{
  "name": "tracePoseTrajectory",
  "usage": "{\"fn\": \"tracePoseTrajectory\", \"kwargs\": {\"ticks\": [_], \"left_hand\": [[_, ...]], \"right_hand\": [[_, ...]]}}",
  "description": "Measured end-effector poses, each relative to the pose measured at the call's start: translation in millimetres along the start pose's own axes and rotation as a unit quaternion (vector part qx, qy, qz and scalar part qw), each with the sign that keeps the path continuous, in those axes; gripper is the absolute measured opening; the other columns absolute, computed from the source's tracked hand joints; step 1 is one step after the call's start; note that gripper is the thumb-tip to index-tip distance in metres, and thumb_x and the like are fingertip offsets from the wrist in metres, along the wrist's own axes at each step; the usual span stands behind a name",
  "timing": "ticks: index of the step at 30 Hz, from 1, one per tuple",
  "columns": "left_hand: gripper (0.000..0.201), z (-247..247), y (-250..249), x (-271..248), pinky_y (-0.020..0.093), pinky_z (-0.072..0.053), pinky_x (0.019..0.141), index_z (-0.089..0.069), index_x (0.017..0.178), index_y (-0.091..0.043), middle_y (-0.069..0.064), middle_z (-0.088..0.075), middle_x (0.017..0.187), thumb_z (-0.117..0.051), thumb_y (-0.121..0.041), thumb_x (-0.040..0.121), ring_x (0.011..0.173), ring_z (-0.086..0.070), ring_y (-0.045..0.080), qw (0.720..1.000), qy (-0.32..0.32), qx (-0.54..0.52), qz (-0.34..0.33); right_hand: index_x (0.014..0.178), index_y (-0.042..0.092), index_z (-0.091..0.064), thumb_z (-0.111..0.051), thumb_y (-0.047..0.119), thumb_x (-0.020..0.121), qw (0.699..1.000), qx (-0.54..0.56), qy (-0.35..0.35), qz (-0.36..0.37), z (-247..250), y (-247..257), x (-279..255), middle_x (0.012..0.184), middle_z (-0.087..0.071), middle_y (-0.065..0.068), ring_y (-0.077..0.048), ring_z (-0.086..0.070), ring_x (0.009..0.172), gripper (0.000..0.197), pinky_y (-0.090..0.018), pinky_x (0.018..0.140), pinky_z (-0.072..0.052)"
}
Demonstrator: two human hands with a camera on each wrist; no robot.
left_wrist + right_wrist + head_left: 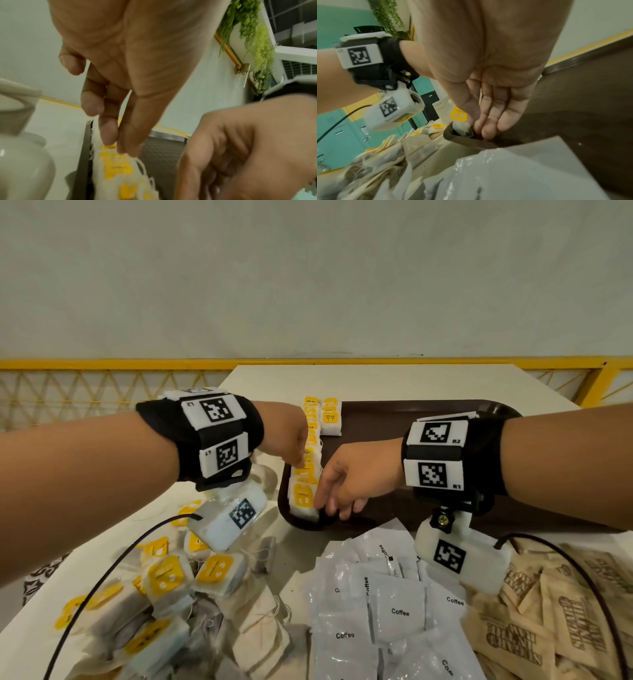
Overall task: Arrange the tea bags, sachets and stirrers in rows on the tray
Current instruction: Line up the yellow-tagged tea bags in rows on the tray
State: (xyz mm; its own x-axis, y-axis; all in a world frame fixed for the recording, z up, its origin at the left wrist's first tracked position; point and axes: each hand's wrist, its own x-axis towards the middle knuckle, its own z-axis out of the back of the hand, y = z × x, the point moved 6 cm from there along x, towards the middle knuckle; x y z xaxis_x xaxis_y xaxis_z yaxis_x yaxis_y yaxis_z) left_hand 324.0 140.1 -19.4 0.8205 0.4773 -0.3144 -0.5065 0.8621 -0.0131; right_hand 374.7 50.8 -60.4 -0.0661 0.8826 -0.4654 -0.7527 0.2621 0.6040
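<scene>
With motion blur and the hands hiding part of the tea-bag row along the dark tray's left rim, the left hand touches it with straight fingertips, the right hand's extended fingers press the nearest bag, leaving bare tray rightward.

Place: probably a café or hotel refreshment corner, though the wrist views are blurred.
Stock: heaps of tea bags, white coffee sachets and brown sugar sachets on a pale surface.
Serving ware: a dark tray; a white ceramic pot beside it.
Decor: yellow railing, hanging greenery with a brass wall lamp.
Background: teal lockers.
</scene>
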Motion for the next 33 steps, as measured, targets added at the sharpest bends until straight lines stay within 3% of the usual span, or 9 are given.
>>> {"fn": "tracePoseTrajectory", "kwargs": {"ticks": [4,7,10,16,21,27,29,31,33], "left_hand": [[0.028,-10.5,1.2,-9.8,0.018,-0.039,0.062,-0.068,0.073,-0.019,-0.012,-0.06,0.065,-0.067,-0.046,0.083,0.063,-0.051,0.003,0.998,0.066,-0.002,0.001],[0.02,-19.4,-2.2,-12.0,0.018,-0.043,0.066,-0.071,0.085,-0.017,-0.009,-0.062,0.074,-0.073,-0.036,0.08,0.068,-0.053,0.005,0.996,0.08,-0.024,-0.01],[0.012,-19.2,-2.4,-11.5,0.019,-0.044,0.069,-0.069,0.086,-0.019,-0.007,-0.063,0.076,-0.073,-0.028,0.081,0.069,-0.054,0.006,0.996,0.073,-0.048,-0.015],[0.011,-19.2,1.0,-4.2,0.014,-0.041,0.059,-0.069,0.078,-0.016,-0.011,-0.058,0.062,-0.072,-0.025,0.082,0.058,-0.052,0.001,0.998,0.052,-0.028,-0.002],[0.017,-24.1,2.2,-0.3,0.018,-0.044,0.06,-0.064,0.069,-0.019,-0.008,-0.06,0.065,-0.074,-0.026,0.08,0.067,-0.058,0.008,0.996,0.082,-0.008,0.022],[0.03,-12.8,1.6,-12.4,0.009,-0.035,0.046,-0.056,0.055,-0.021,-0.013,-0.051,0.045,-0.071,-0.022,0.082,0.046,-0.047,0.0,0.998,0.051,0.02,0.01],[0.016,-12.0,1.8,-18.3,0.009,-0.042,0.054,-0.069,0.07,-0.016,-0.013,-0.062,0.058,-0.071,-0.027,0.081,0.056,-0.053,-0.001,0.998,0.054,0.012,0.003],[0.017,-15.2,1.8,-21.7,0.022,-0.05,0.076,-0.075,0.088,-0.013,-0.005,-0.072,0.082,-0.071,-0.029,0.081,0.077,-0.061,0.009,0.997,0.073,0.008,-0.007],[0.014,-20.1,-0.9,-22.5,0.025,-0.049,0.08,-0.075,0.087,-0.016,-0.007,-0.071,0.082,-0.072,-0.028,0.08,0.079,-0.06,0.009,0.995,0.095,-0.021,-0.017]], "right_hand": [[0.106,0.0,-0.067,-0.052,-0.004,0.09,1.0,0.018,-0.022,-0.014,6.5,-6.5,-2.3,0.089,-0.067,-0.004,-0.015,-0.065,0.082,0.022,-0.024,0.078,-0.052],[0.105,0.001,-0.068,-0.052,-0.004,0.09,0.997,0.055,-0.05,-0.018,10.6,-10.7,-1.1,0.095,-0.068,-0.003,-0.014,-0.064,0.084,0.022,-0.027,0.083,-0.053],[0.105,0.004,-0.069,-0.051,-0.004,0.091,0.997,0.069,-0.042,-0.017,5.9,-11.3,1.1,0.102,-0.069,-0.002,-0.012,-0.063,0.087,0.024,-0.026,0.081,-0.052],[0.082,0.01,-0.065,-0.045,-0.004,0.093,0.995,0.087,-0.028,-0.031,7.7,-8.8,2.6,0.101,-0.068,-0.005,-0.012,-0.061,0.08,0.027,-0.021,0.067,-0.047],[0.09,0.009,-0.067,-0.047,-0.003,0.094,0.996,0.077,-0.017,-0.035,6.2,-9.4,4.7,0.096,-0.069,-0.003,-0.011,-0.061,0.079,0.024,-0.022,0.068,-0.048],[0.092,0.007,-0.066,-0.045,-0.004,0.093,0.995,0.091,-0.043,-0.03,14.5,-9.1,0.7,0.089,-0.066,-0.004,-0.013,-0.06,0.075,0.023,-0.021,0.067,-0.049],[0.101,0.005,-0.068,-0.046,-0.003,0.093,0.995,0.085,-0.049,-0.02,13.6,-7.8,1.2,0.096,-0.067,-0.004,-0.015,-0.06,0.08,0.024,-0.022,0.068,-0.049],[0.108,0.002,-0.067,-0.047,-0.003,0.093,0.995,0.086,-0.043,-0.014,11.9,-5.5,2.8,0.098,-0.067,-0.005,-0.017,-0.06,0.082,0.025,-0.022,0.068,-0.048],[0.111,0.001,-0.066,-0.047,-0.004,0.093,0.996,0.086,-0.037,-0.014,11.1,-3.4,3.4,0.098,-0.066,-0.005,-0.016,-0.06,0.081,0.026,-0.022,0.068,-0.047]]}}
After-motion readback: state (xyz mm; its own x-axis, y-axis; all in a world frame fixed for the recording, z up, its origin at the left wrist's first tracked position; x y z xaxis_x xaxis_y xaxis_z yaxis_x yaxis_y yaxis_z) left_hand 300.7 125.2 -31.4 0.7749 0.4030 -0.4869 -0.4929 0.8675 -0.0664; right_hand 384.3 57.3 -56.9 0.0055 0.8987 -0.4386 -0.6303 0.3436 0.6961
